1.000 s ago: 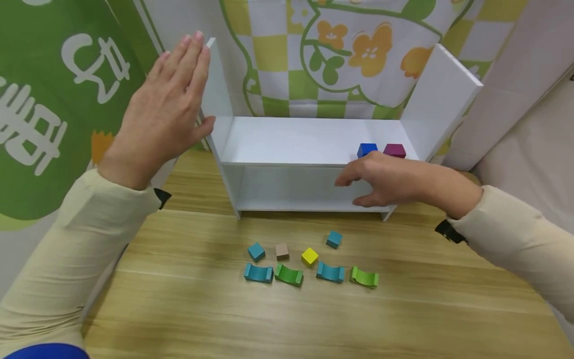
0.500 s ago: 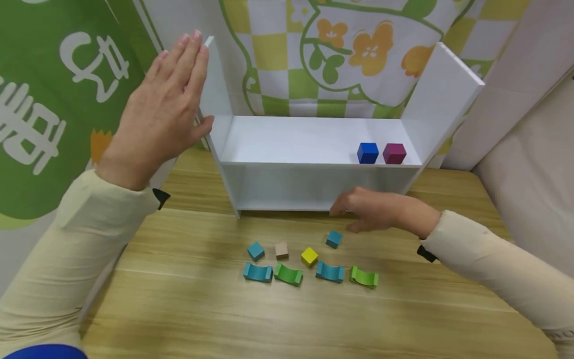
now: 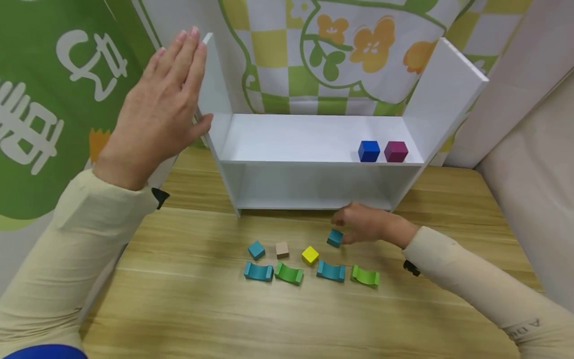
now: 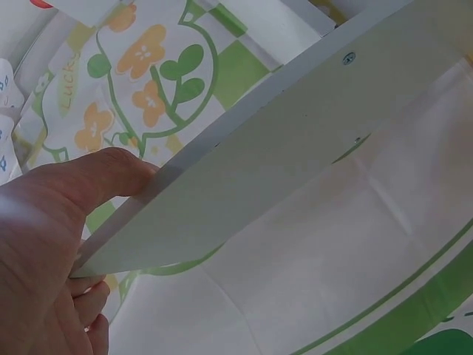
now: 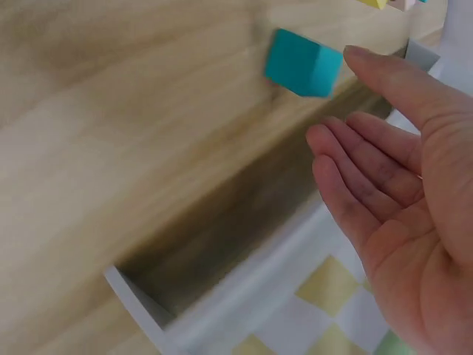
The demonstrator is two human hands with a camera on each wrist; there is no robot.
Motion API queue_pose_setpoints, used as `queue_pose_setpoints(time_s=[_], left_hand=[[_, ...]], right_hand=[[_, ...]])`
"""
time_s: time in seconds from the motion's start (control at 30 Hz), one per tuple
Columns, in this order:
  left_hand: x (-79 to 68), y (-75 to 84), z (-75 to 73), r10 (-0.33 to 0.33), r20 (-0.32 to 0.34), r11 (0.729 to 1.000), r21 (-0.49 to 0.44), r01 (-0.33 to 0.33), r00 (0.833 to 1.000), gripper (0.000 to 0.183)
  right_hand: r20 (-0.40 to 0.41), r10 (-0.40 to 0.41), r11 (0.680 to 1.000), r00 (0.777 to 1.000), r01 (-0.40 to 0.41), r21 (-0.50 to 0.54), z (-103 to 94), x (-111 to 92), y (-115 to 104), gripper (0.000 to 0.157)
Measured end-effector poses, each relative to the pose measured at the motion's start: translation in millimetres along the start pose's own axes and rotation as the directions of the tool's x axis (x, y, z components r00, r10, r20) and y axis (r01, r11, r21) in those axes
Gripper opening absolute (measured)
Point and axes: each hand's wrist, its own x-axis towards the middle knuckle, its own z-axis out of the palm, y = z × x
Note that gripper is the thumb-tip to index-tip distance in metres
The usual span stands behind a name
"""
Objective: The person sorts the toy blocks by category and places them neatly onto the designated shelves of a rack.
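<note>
In the head view my left hand (image 3: 159,109) lies with straight fingers against the left side panel (image 3: 215,80) of a white shelf (image 3: 314,137). The left wrist view shows my thumb (image 4: 122,177) touching the panel's edge. Low in front of the shelf, my right hand (image 3: 365,224) is at a teal cube (image 3: 334,238) on the table. In the right wrist view, the thumb tip (image 5: 355,55) is close beside the cube (image 5: 303,65), and the bent fingers are apart from it. Whether the thumb touches it I cannot tell.
A blue cube (image 3: 368,151) and a maroon cube (image 3: 396,151) sit on the shelf's upper board. Another teal cube (image 3: 256,250), a beige cube (image 3: 282,250) and a yellow cube (image 3: 310,255) lie on the table, behind several curved blocks (image 3: 289,273).
My right hand has moved down from in front of the shelf's upper board to the nearer teal cube on the table. The left hand has stayed at the panel.
</note>
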Motion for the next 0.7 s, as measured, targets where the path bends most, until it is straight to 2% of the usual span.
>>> queue_pose_setpoints(time_s=[0.2,0.33,0.7], left_hand=[[-0.4,0.0,0.5,0.002,-0.009,1.000,-0.004,-0.002,1.000,0.104],[-1.4,0.1,0.1,0.001,-0.015,1.000,-0.008,-0.002,1.000,0.104],[-0.8,1.2,-0.8,-0.003,-0.001,1.000,-0.012,0.003,1.000,0.104]], right_hand=[[-0.062,-0.019,0.999,0.998,0.021,0.039,18.8,5,7,0.036],[-0.062,-0.005,0.998,0.998,0.008,0.055,27.4,7,11,0.033],[-0.071,-0.008,0.995,0.997,0.015,0.100,32.5,8,15,0.029]])
